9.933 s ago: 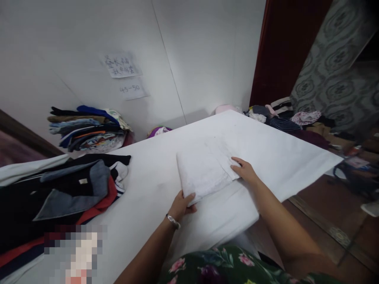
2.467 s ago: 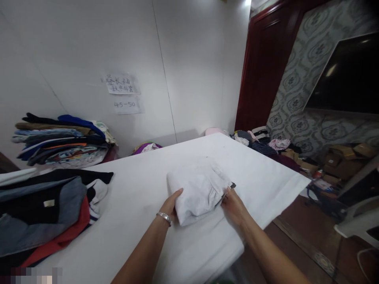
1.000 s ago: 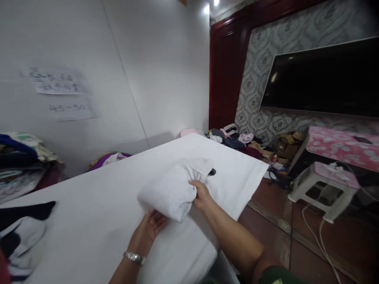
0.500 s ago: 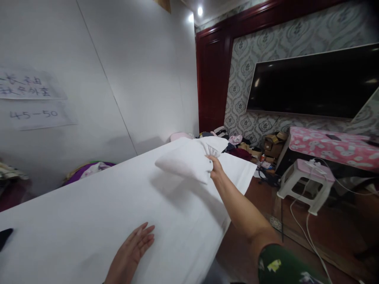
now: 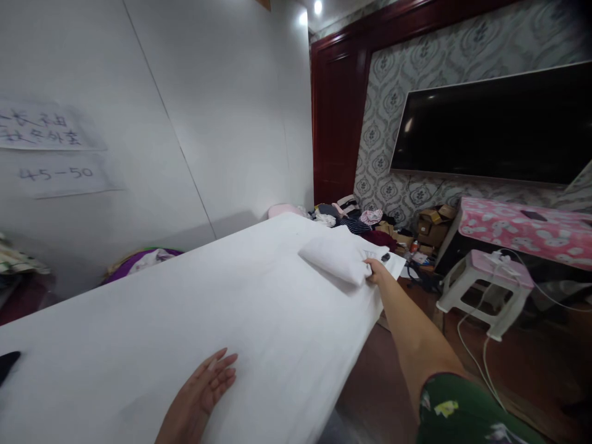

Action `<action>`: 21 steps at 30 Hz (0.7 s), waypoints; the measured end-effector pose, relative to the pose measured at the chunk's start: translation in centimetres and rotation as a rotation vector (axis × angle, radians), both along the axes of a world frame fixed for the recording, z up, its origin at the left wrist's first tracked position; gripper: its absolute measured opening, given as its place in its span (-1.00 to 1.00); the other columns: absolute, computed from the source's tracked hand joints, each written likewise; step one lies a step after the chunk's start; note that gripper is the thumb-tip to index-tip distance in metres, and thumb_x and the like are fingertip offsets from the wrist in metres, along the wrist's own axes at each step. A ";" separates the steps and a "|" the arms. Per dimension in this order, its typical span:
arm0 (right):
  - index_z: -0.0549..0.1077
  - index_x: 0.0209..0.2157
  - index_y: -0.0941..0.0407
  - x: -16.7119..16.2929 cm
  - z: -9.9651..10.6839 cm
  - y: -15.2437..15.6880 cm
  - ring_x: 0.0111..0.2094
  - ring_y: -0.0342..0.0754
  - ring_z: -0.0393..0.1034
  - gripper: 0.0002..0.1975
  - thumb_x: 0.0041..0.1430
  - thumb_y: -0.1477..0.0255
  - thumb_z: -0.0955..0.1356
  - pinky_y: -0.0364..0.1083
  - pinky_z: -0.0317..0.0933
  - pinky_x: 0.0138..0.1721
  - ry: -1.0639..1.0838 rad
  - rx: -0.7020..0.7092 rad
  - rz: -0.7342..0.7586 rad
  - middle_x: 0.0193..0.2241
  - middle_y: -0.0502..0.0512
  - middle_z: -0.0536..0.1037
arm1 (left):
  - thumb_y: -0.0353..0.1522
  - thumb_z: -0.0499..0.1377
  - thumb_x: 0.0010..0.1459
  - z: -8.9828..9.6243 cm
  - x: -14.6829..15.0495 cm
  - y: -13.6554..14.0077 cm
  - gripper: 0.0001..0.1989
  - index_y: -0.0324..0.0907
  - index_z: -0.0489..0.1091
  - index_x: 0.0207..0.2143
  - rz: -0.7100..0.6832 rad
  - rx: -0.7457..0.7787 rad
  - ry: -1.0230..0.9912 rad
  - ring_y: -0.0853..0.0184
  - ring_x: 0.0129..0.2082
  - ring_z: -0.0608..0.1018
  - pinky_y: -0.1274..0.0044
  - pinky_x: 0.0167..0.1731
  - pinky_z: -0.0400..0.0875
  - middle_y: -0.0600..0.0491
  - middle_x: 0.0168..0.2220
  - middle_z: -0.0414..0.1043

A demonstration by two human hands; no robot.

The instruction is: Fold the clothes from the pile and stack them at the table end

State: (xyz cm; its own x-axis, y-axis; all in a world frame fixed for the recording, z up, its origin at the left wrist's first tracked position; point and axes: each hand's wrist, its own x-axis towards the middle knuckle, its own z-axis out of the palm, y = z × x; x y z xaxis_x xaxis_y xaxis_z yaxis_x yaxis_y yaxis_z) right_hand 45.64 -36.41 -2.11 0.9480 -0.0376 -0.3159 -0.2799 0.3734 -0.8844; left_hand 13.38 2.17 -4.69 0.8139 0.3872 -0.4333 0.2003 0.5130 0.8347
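Observation:
My right hand [image 5: 377, 271] is closed on the near right edge of a folded white garment [image 5: 335, 254] at the far right end of the white-covered table [image 5: 222, 290]. The bundle looks soft and puffy, and a small grey print shows beside my fingers. Its left side is very low over the cloth, and I cannot tell whether it fully rests there. My left hand [image 5: 203, 388] is at the near side of the table, empty, its fingers stretched out and slightly curved.
Piled clothes [image 5: 342, 213] and cardboard boxes [image 5: 432, 225] lie beyond the far end. To the right stands a plastic stool [image 5: 499, 271] with a power strip and cables. A black object [image 5: 8, 365] is at the left edge. A white partition [image 5: 222, 111] borders the table.
My right hand has moved the white garment to the right and down, toward the table's far right corner. My left hand has hardly moved. The view has shifted slightly.

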 end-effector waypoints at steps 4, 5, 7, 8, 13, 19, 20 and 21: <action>0.39 -0.41 0.19 0.1 -2.1 -1.2 -0.52 -0.01 0.44 -0.87 -0.08 0.64 0.29 -0.06 0.36 -0.39 0.117 -0.026 0.041 -0.69 0.06 0.43 | -0.18 0.45 -0.37 -0.2 0.2 0.2 -0.37 -0.16 0.44 -0.17 0.001 -0.007 0.010 0.24 -0.32 0.56 0.48 -0.22 0.50 -0.04 -0.19 0.56; 0.39 -0.40 0.19 0.2 -2.2 -1.2 -0.52 -0.01 0.44 -0.86 -0.07 0.63 0.29 -0.06 0.36 -0.39 0.123 -0.029 0.043 -0.69 0.06 0.44 | -0.17 0.44 -0.35 -0.3 0.2 0.2 -0.38 -0.16 0.44 -0.17 0.003 -0.004 0.007 0.24 -0.31 0.56 0.47 -0.21 0.50 -0.04 -0.19 0.56; 0.40 -0.38 0.19 0.6 -2.2 -1.1 -0.52 -0.01 0.44 -0.84 -0.07 0.63 0.28 -0.06 0.36 -0.38 0.120 -0.033 0.048 -0.67 0.06 0.45 | -0.16 0.43 -0.34 -0.4 0.2 0.3 -0.39 -0.15 0.44 -0.17 0.009 0.003 0.005 0.24 -0.31 0.56 0.47 -0.20 0.50 -0.04 -0.18 0.56; 0.41 -0.37 0.20 0.8 -2.1 -1.0 -0.51 -0.01 0.44 -0.83 -0.07 0.62 0.28 -0.05 0.36 -0.38 0.115 -0.034 0.053 -0.66 0.07 0.46 | -0.15 0.43 -0.33 -0.4 0.2 0.3 -0.39 -0.15 0.44 -0.16 0.012 0.005 0.004 0.24 -0.31 0.56 0.47 -0.19 0.50 -0.04 -0.17 0.56; 0.43 -0.32 0.22 2.1 -2.0 -1.5 -0.48 -0.01 0.44 -0.79 -0.08 0.61 0.30 -0.02 0.36 -0.34 0.106 -0.061 0.087 -0.59 0.10 0.50 | -0.18 0.42 -0.28 -0.5 0.0 0.2 -0.41 -0.17 0.43 -0.14 0.011 -0.007 -0.008 0.27 -0.32 0.56 0.47 -0.21 0.50 -0.05 -0.19 0.56; 0.39 -0.30 0.20 3.1 -3.0 -2.7 -0.48 -0.02 0.43 -0.80 -0.06 0.57 0.34 0.06 0.37 -0.38 0.198 -0.190 0.015 -0.55 0.09 0.48 | -0.24 0.39 -0.23 0.1 -0.2 -0.2 -0.48 -0.19 0.44 -0.15 0.036 -0.001 -0.008 0.29 -0.34 0.56 0.47 -0.22 0.49 -0.05 -0.20 0.56; 0.39 -0.30 0.19 3.1 -3.1 -2.7 -0.48 -0.02 0.43 -0.80 -0.06 0.56 0.35 0.06 0.37 -0.39 0.192 -0.208 -0.004 -0.54 0.08 0.48 | -0.24 0.38 -0.21 0.1 -0.3 -0.3 -0.49 -0.19 0.44 -0.15 0.036 0.003 -0.011 0.28 -0.34 0.56 0.46 -0.21 0.49 -0.05 -0.20 0.55; 0.39 -0.30 0.18 3.1 -3.3 -2.7 -0.47 -0.02 0.42 -0.79 -0.06 0.54 0.37 0.06 0.37 -0.39 0.180 -0.227 -0.024 -0.53 0.07 0.48 | -0.24 0.38 -0.21 0.2 -0.3 -0.3 -0.49 -0.19 0.44 -0.15 0.036 0.004 -0.015 0.28 -0.34 0.56 0.46 -0.21 0.49 -0.06 -0.20 0.55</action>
